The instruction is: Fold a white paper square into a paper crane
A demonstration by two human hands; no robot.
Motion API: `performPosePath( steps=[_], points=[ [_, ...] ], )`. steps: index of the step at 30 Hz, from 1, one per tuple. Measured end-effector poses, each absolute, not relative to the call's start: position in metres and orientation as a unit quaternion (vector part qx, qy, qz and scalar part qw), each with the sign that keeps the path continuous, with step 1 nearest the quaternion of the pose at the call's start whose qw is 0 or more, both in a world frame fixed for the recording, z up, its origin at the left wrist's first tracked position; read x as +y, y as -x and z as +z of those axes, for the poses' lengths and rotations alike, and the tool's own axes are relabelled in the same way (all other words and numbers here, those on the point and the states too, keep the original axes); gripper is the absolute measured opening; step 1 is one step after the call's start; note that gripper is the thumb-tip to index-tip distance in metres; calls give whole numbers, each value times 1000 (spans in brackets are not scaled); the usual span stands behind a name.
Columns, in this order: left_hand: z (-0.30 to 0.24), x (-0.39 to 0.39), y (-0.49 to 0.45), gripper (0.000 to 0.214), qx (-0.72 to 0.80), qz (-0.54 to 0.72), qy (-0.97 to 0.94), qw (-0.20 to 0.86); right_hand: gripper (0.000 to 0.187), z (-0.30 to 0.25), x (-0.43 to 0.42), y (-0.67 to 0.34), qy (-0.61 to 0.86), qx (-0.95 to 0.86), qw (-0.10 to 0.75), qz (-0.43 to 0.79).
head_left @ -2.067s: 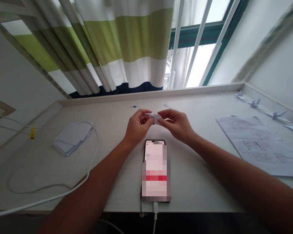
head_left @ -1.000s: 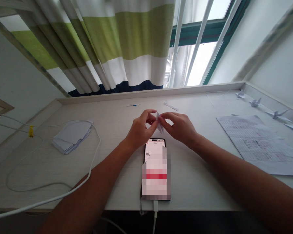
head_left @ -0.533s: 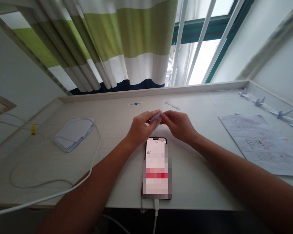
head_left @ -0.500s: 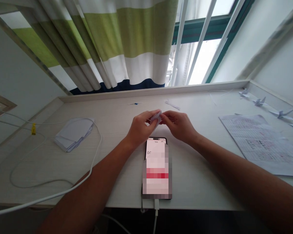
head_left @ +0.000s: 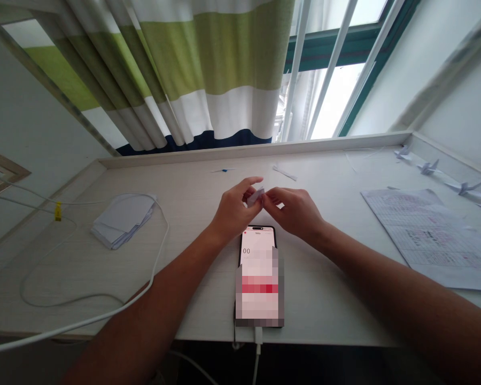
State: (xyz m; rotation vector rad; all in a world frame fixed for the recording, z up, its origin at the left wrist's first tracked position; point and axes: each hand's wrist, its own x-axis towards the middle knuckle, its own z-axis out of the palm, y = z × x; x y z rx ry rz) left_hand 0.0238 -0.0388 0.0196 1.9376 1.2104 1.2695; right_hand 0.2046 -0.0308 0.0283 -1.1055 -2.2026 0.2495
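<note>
A small folded piece of white paper (head_left: 255,198) is held up between my two hands, above the far end of a phone. My left hand (head_left: 236,206) pinches it from the left with the thumb in front, its index finger raised off the paper. With thumb and fingertips, my right hand (head_left: 291,206) grips the paper's right edge. Parts of the paper are hidden behind the fingers. Just below the hands lies the phone (head_left: 258,259), its screen lit and partly blurred out, with a white cable plugged into its near end.
A stack of white paper sheets (head_left: 124,219) lies left, crossed by a white cable (head_left: 160,256). Folded paper cranes (head_left: 428,167) line the right edge near a written sheet (head_left: 428,235). A paper strip (head_left: 284,173) and a thin item with a blue middle (head_left: 224,170) lie behind my hands.
My left index finger has lifted off the paper, and the fold now shows more openly between the hands. My right fingers have shifted slightly on its edge.
</note>
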Motion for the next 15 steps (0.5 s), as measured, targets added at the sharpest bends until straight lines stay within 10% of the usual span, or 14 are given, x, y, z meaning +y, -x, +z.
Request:
performPosePath(
  steps=[15],
  points=[
    [19, -35, -24, 43, 445, 536, -595, 402, 23, 28, -33, -205, 411, -780, 455, 127]
  ],
)
